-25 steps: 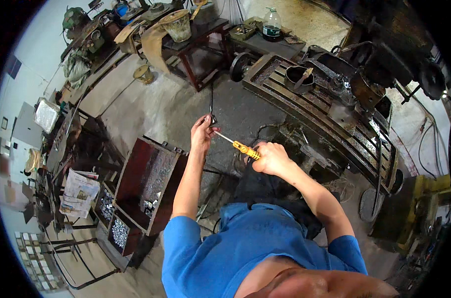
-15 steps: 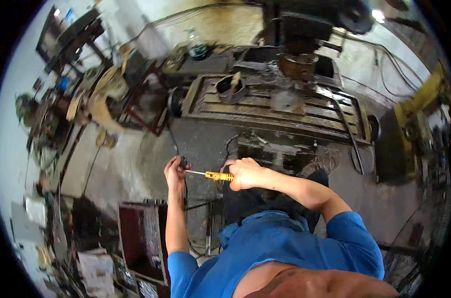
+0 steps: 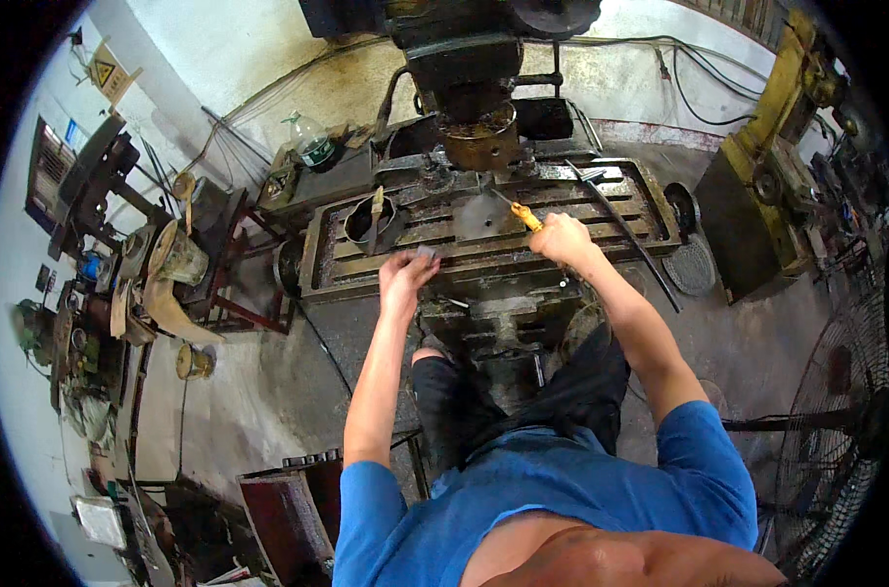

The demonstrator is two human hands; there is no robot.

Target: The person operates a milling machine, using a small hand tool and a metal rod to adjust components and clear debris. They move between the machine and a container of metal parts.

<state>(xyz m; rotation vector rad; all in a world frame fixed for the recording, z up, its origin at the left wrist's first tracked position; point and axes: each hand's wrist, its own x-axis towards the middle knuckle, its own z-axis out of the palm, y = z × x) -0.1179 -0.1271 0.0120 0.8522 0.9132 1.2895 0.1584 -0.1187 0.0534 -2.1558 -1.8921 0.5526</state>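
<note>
My left hand (image 3: 403,279) is closed on a small grey metal block (image 3: 426,252), pinched in the fingertips at the front edge of the slotted machine table (image 3: 434,277). My right hand (image 3: 562,240) grips a yellow-handled tool (image 3: 525,216) with a slim metal shaft; its exact kind does not show clearly. The shaft points up and left over the table, its end close below the machine's round spindle head (image 3: 478,137). Near the shaft lies a pale, flat patch (image 3: 478,220) on the slots. A dark open pot (image 3: 358,231) with a brush (image 3: 377,207) in it sits left of that.
A long dark bar (image 3: 625,238) lies slanting across the table's right end and overhangs the front. A clear bottle (image 3: 312,147) stands behind on the left. A caged fan (image 3: 826,421) is at the lower right, a reddish-brown bin (image 3: 283,519) at the lower left.
Both hands have moved forward and up from in front of my body to the machine table. The tool's shaft, earlier level and reaching my left hand, now points away from it.
</note>
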